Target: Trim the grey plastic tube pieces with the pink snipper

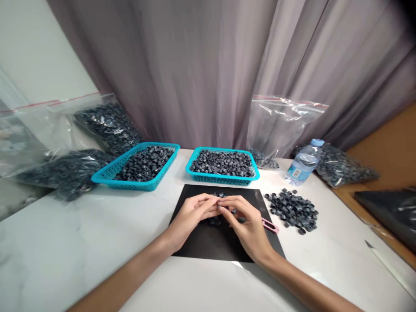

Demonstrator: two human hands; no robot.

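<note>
Over a black mat [208,247], my left hand [198,208] and my right hand [243,212] meet at the fingertips. Both are closed in a pinch around something small and dark, probably one of the dark grey ring-shaped pieces, though the fingers mostly cover it. More dark grey pieces [214,221] lie on the mat beneath and behind the fingers. By the right hand, the pink handle of a cutter [270,225] sticks out over the mat's right edge; its other end is hidden under the hand.
Behind the mat stand two turquoise baskets [224,178] full of dark pieces. A loose pile [294,210] lies to the right, near a water bottle [303,162]. Clear zip bags of pieces [110,125] sit at left; another bag [276,130] stands at the back right before a curtain.
</note>
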